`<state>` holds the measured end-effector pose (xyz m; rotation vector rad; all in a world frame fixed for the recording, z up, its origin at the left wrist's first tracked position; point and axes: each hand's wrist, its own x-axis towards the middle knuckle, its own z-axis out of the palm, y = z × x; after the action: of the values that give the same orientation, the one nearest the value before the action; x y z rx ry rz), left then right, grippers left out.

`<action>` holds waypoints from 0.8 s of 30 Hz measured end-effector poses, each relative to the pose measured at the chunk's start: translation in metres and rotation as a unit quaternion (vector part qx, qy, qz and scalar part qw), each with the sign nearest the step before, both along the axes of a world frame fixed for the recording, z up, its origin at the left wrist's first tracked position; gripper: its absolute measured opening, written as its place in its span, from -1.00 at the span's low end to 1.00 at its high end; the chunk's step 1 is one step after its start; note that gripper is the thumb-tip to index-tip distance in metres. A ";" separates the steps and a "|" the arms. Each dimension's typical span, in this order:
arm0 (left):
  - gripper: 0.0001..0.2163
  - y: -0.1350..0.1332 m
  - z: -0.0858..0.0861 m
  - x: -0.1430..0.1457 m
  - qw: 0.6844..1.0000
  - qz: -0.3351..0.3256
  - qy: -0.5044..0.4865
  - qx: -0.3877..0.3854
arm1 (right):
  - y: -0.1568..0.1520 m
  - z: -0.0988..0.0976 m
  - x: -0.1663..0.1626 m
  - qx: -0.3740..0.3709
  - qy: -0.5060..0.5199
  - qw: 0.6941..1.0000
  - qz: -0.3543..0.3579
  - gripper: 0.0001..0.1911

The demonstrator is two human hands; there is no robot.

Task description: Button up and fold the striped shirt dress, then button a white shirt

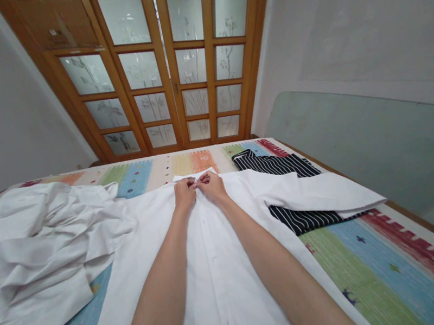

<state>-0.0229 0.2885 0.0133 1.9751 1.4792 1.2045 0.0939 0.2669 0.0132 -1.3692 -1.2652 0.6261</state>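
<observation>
A white button-up shirt (234,269) lies front side up, its collar at the far end and its button placket running toward me. At the neck, just below the collar, my left hand (184,192) pinches the shirt's fabric. My right hand (211,186) grips the opposite edge there, and the fingertips of both hands nearly meet. Whether a button is between the fingers is too small to make out. The shirt's right-hand sleeve stretches out over a folded black garment with white stripes (304,217).
A heap of crumpled white clothing (35,240) is on the left, against the shirt. Beneath everything is a colourful striped bed cover (365,265). A pale green headboard-like panel (362,145) runs along the right. Wooden doors with frosted panes (169,71) stand beyond the far edge.
</observation>
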 end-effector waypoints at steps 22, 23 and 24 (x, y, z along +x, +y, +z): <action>-0.93 0.003 -0.002 -0.002 0.999 0.008 -0.041 -0.013 | 0.001 -0.003 0.001 0.019 0.005 1.000 0.013 -0.85; -0.93 0.003 -0.002 -0.002 0.999 0.009 -0.042 -0.013 | 0.001 -0.003 0.001 0.020 0.004 1.000 0.012 -0.85; -0.93 0.003 -0.003 -0.002 0.999 0.010 -0.042 -0.013 | 0.001 -0.004 0.001 0.020 0.001 1.000 0.012 -0.85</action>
<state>-0.0253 0.2917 0.0108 1.8746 1.4681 1.2547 0.0949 0.2681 0.0096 -1.3214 -1.2871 0.6162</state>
